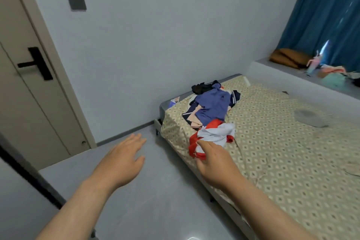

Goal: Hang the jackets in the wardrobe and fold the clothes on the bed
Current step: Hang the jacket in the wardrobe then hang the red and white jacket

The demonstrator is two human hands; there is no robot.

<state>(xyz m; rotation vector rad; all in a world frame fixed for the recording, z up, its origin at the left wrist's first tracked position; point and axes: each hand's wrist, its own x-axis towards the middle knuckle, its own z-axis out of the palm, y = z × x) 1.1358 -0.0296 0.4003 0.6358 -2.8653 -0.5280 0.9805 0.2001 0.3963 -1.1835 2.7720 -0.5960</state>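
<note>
A heap of clothes lies at the near corner of the bed (282, 152), which has a beige patterned sheet. A blue-violet garment (212, 107) lies on top of the heap, with dark items (202, 86) behind it. A red and white garment (214, 134) lies at the front of the heap. My right hand (214, 163) reaches over the bed's edge and its fingers curl round the red hem of that garment. My left hand (120, 161) hovers over the floor left of the bed, fingers straight and holding nothing.
A closed door (29, 84) with a black handle (36, 63) stands at the left. Grey floor (155, 200) runs between door and bed. A window ledge (292, 72) behind the bed holds a brown cushion and small items, under a blue curtain (321, 15).
</note>
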